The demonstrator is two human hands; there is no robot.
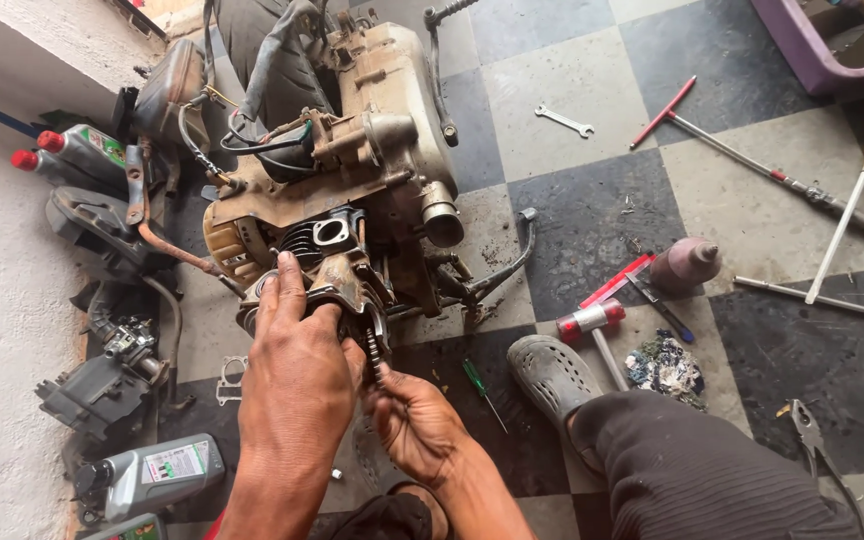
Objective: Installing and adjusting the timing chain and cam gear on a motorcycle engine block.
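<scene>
A dirty scooter engine (372, 150) lies on the checkered floor, with its cylinder head (337, 270) facing me. My left hand (297, 360) is clasped over the front of the cylinder head. Just below it, my right hand (412, 420) pinches the timing chain and sprocket (374, 350) at the head's right side. The chain's lower part is hidden behind my fingers.
Left by the wall stand oil bottles (157, 475) and loose engine parts (102, 380). A mallet (592, 320), green screwdriver (482, 390), spanner (564, 120), T-handle wrenches (752, 160), grey bottle (684, 265) and pliers (810, 430) lie on the floor right. My shoe (552, 375) rests beside the engine.
</scene>
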